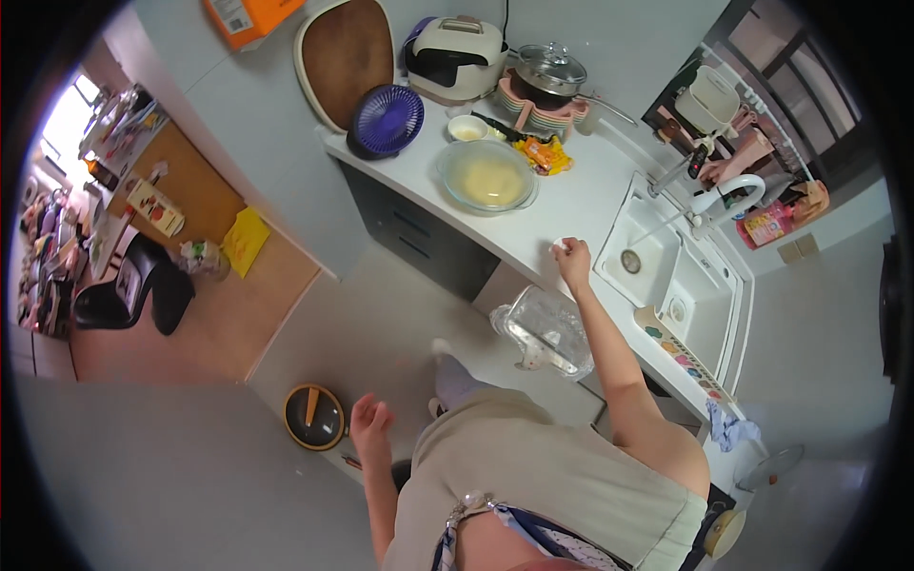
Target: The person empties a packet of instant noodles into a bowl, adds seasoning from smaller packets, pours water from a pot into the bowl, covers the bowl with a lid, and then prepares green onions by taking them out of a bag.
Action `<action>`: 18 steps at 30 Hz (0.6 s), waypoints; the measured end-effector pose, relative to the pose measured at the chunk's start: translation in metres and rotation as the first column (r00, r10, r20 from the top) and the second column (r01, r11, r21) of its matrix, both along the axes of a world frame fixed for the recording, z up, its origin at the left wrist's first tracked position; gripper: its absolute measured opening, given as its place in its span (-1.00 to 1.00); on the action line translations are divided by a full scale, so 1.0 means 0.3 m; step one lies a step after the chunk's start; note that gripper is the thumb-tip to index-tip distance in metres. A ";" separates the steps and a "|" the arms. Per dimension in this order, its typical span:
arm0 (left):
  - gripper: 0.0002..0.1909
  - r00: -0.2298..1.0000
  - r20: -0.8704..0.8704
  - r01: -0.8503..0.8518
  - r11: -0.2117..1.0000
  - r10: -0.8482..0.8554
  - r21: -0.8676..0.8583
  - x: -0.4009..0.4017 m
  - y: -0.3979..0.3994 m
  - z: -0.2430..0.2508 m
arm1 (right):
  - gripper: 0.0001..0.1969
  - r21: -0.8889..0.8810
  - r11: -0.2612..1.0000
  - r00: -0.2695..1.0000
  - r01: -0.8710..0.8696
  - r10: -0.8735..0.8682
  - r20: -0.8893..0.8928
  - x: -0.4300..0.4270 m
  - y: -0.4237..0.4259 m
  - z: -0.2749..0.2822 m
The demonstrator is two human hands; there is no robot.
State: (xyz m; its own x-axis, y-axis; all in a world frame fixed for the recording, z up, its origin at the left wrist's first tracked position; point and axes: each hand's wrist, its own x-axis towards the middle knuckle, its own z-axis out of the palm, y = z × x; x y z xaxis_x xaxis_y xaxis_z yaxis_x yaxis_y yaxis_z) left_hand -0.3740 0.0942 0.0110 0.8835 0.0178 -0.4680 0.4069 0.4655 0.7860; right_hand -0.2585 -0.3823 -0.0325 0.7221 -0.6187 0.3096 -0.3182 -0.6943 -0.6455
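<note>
My right hand (574, 265) is at the counter's front edge, left of the sink. Its fingertips pinch a small white object (560, 245), too small to identify. Below that hand, a clear plastic bag (550, 328) hangs against the counter front. My left hand (373, 422) is low at my side with nothing in it, its fingers loosely curled and the thumb apart. On the worktop (571, 207) sits a clear glass bowl (489, 177) containing a pale yellow mixture. Water runs from the white faucet (735, 193) into the white double sink (660, 275).
Behind the bowl are a small white bowl (468, 129), a yellow-orange packet (544, 153), a lidded saucepan (550, 75) and a cream appliance (457, 61). A purple fan (386, 121) is at the counter's left end. A round glass-lidded pan (314, 417) is near my left hand.
</note>
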 end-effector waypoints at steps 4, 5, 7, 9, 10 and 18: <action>-0.75 0.998 -0.025 -0.046 0.989 0.050 0.139 0.120 0.178 0.012 | -0.75 0.281 0.956 0.992 0.084 -0.053 -0.118 -0.004 0.010 -0.029; -0.76 0.995 -0.034 -0.087 0.978 0.095 0.192 0.165 0.214 0.031 | -0.76 0.414 0.904 0.992 0.107 -0.068 -0.108 -0.020 0.049 -0.020; -0.75 0.984 0.044 -0.178 0.966 0.172 0.186 0.235 0.330 -0.007 | -0.80 0.624 0.777 0.978 0.081 -0.183 0.101 -0.006 0.048 -0.037; -0.76 0.979 -0.026 -0.190 0.952 0.202 0.240 0.309 0.374 -0.028 | -0.84 0.757 0.644 0.819 0.114 -0.492 0.295 0.007 -0.038 0.004; -0.77 0.974 -0.016 -0.212 0.936 0.225 0.281 0.341 0.403 -0.041 | -0.85 0.701 0.694 0.830 0.164 -0.481 0.282 -0.003 -0.090 0.024; -0.84 0.919 0.123 0.319 0.889 -0.375 0.329 0.601 0.109 -0.023 | -0.76 0.470 0.682 0.763 0.560 -0.646 0.028 -0.334 -0.322 0.270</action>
